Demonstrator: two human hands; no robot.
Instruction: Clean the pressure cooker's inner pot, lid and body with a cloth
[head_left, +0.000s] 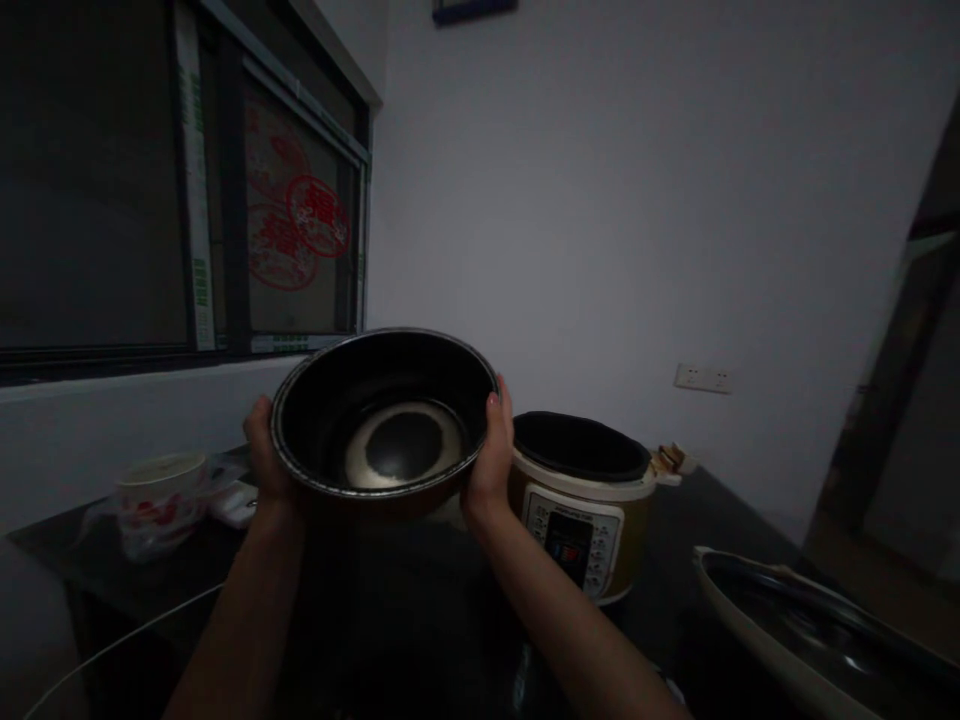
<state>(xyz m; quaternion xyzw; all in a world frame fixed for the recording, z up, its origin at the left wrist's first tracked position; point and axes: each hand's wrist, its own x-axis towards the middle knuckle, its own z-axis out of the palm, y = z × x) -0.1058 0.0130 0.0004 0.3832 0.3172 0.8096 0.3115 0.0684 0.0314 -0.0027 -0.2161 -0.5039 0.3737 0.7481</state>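
Pot held up between my two hands, left of the cooker

I have the pot (386, 415) raised above the table (390, 620), to the left of the cooker (576, 535) and tilted so that its open mouth faces me. A pale ring surrounds a dark disc on its floor. My left hand (268, 455) is closed on the pot's left side. My right hand (491, 465) holds the side nearest the cooker, thumb up at the rim, palm against the outer wall. The grip is wide, one hand on each side with the pot's full width between them; how the fingers lie underneath, I cannot tell.

The cooker stands upright on the table with its top open, dark inside, its button panel facing my way. To its right and nearer me is the lid (817, 625), pale-edged. Well left of the cooker, beyond my left hand, sits a red-and-white tub (161, 505) in thin clear plastic. A white cord (127, 636) runs nearer me than the tub. On the wall (600, 200), above and right of the cooker, is a socket (703, 378).
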